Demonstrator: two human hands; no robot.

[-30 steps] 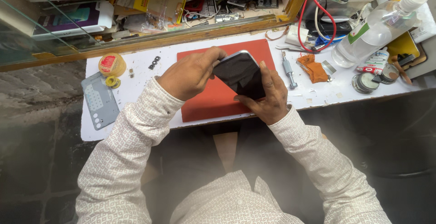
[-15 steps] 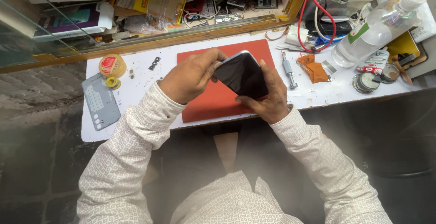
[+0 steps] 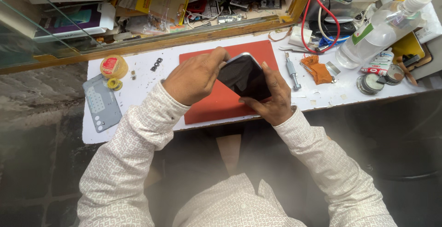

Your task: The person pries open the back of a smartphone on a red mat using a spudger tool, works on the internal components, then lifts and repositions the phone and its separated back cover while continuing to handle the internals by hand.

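Left hand (image 3: 195, 77): fingertips pinched the phone's (image 3: 245, 76) top-left edge.
Right hand (image 3: 272, 99): cupped around phone from below, gripping.
Phone: raised over red mat (image 3: 209, 105), screen up.
Advice: support should stay even, pressure at the edge only.

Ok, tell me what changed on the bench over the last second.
Very little. The dark glossy smartphone stays in both hands over the red rectangular work mat; the left hand keeps its grip on the upper left edge, the right hand still cradles it from below. The phone tilted only slightly. The bench items have not moved.
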